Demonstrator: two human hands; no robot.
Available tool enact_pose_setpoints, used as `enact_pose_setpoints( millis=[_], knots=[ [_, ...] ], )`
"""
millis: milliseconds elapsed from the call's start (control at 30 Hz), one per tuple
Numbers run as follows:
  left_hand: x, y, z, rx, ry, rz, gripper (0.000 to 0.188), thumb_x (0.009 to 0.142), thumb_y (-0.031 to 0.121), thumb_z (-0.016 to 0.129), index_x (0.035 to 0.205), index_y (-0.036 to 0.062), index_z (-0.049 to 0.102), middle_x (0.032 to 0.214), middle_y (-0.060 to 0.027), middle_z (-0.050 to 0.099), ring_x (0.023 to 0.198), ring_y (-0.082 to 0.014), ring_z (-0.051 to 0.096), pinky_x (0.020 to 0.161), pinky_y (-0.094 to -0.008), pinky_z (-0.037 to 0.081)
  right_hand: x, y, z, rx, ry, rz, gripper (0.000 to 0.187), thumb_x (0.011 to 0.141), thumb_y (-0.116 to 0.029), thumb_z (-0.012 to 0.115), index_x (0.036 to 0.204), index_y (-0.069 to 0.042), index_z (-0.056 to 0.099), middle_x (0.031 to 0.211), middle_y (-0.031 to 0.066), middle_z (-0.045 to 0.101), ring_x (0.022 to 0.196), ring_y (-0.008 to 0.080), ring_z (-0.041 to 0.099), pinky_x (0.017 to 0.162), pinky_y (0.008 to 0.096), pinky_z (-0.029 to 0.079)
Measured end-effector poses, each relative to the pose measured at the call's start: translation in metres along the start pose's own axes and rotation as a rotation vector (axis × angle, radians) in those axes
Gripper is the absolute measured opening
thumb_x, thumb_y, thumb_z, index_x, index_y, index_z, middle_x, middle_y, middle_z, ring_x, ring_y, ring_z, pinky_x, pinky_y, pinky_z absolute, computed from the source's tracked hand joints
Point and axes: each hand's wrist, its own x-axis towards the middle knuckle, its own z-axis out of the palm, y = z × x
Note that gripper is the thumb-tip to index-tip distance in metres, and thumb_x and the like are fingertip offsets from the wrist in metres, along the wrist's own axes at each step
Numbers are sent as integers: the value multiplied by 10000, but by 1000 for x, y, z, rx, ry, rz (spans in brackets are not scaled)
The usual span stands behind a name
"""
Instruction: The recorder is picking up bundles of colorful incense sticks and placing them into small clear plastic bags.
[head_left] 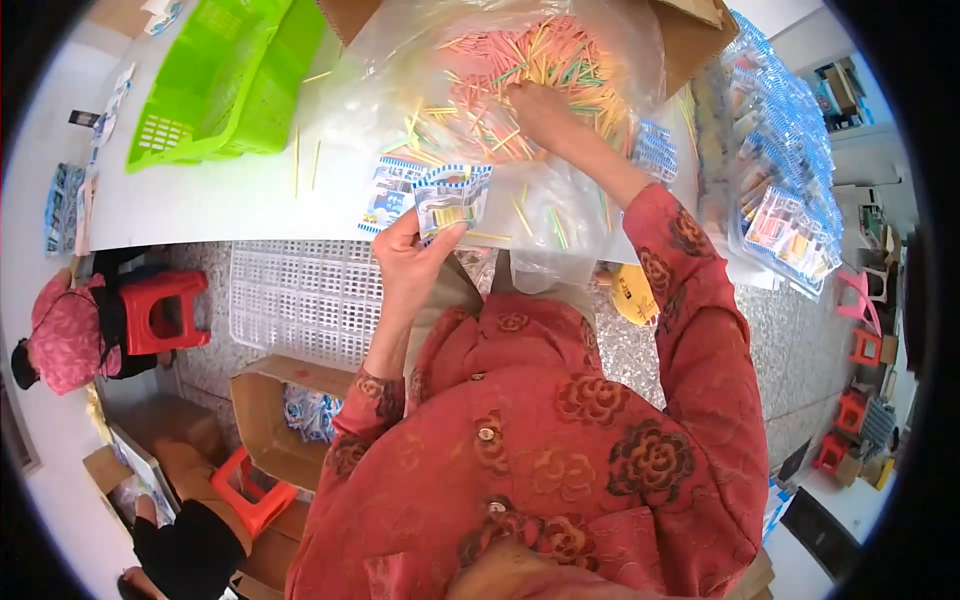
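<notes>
My left hand (408,262) pinches a small clear plastic packet (452,200) with blue-and-white striped edges; yellow sticks show inside it. A similar packet (392,192) lies partly behind it at the table's near edge. To the right, my right hand (545,115) reaches into a heap of thin pink, yellow and green sticks (490,60). Its fingers are curled and bent down at the heap, and the fingertips are hidden, so what they hold does not show. The heap lies on a clear plastic sheet (380,60) spread over the white table (250,205).
A green basket (215,90) stands at left. Filled packets (780,150) are piled at right; cardboard flaps (690,45) rise behind. Below the table are a white crate (300,300) and a carton (250,400) of packets. Two people sit near red stools (165,310) at left.
</notes>
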Motion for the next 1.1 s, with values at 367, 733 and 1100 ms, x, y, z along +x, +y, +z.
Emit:
enact_pose_setpoints(
  millis=[367,733,1100],
  knots=[
    [7,-2,13,-32,-75,-39,93,783,8,662,863,-36,644,795,-8,628,705,-41,531,646,-205,464,-45,39,-42,971,246,406,145,817,-111,610,905,1,631,690,21,584,611,117,544,576,248,457],
    [24,-21,30,158,-112,61,67,765,18,673,799,-23,632,694,12,604,636,-21,500,541,-192,423,-93,-27,-157,1611,44,162,131,847,-87,606,946,-2,614,776,6,570,646,71,537,594,208,463],
    [20,-2,35,104,-192,7,62,787,13,652,827,-28,627,742,-19,610,640,-50,560,477,-213,547,-93,-30,-148,1586,-56,124,145,846,-102,607,961,-13,607,767,1,566,645,65,535,588,214,468]
  ],
)
